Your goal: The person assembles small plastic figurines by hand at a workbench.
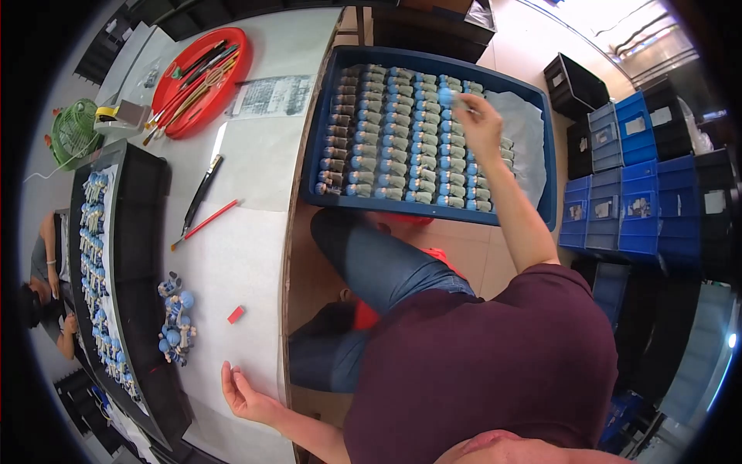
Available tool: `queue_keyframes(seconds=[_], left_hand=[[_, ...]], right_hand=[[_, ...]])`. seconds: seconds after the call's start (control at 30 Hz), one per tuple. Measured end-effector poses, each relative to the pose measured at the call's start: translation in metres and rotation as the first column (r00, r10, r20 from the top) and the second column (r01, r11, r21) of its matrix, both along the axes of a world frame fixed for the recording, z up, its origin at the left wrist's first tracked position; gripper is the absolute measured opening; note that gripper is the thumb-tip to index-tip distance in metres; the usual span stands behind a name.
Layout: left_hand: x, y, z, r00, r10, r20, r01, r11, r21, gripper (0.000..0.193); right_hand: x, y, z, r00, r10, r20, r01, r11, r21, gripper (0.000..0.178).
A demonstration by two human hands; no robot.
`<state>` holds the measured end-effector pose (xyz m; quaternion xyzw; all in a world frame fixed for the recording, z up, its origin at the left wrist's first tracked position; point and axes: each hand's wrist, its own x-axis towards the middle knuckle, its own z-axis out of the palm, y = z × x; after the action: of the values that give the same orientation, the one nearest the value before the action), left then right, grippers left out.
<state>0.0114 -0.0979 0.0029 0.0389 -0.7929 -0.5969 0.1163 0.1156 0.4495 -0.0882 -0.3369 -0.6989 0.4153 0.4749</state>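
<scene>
My right hand (481,127) pinches a small blue-headed figurine (447,97) over a large blue tray (433,215). Rows of similar small figurines (393,142) with blue tops and grey-green bodies lie in that tray. My left hand (246,399) rests at the edge of the white-covered table (239,271), fingers loosely apart with nothing seen in them. Close to it lies a small red block (236,315). Farther off is a loose cluster of blue and white figurines (176,325).
A black crate (139,232) of figurines stands along the table's far side. A red basin (240,58) holds brushes. A black-handled tool (202,195) and a red brush (207,223) lie on the table. Blue bins (638,205) are stacked at right. Another person (48,271) sits at far left.
</scene>
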Motion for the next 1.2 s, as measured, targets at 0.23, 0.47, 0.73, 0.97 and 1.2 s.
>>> queue_keyframes(seconds=[0.23, 0.47, 0.73, 0.97, 1.2], left_hand=[[-0.003, -0.001, -0.004, 1.0, 0.012, 0.016, -0.011, 0.998, -0.064, 0.022], [-0.004, -0.001, -0.011, 1.0, 0.01, 0.005, -0.01, 0.998, -0.057, 0.023], [-0.014, 0.006, -0.018, 1.0, -0.003, 0.002, 0.003, 0.999, -0.039, 0.019], [-0.009, -0.003, 0.011, 0.998, -0.062, -0.014, 0.061, 0.996, -0.071, 0.014], [-0.072, 0.022, 0.052, 0.919, -0.295, -0.26, 0.05, 0.744, -0.667, 0.027]], right_hand=[[0.127, 0.109, -0.067, 0.713, -0.415, 0.565, 0.357, 0.909, 0.216, 0.026], [0.13, 0.134, -0.105, 0.68, -0.225, 0.697, 0.203, 0.972, 0.116, 0.025], [0.173, 0.188, -0.148, 0.607, -0.099, 0.789, 0.053, 0.995, 0.084, 0.029], [0.156, 0.239, -0.173, 0.425, -0.103, 0.899, 0.039, 0.995, 0.096, 0.055], [0.055, 0.145, -0.085, 0.758, -0.247, 0.604, 0.123, 0.963, 0.24, 0.053]])
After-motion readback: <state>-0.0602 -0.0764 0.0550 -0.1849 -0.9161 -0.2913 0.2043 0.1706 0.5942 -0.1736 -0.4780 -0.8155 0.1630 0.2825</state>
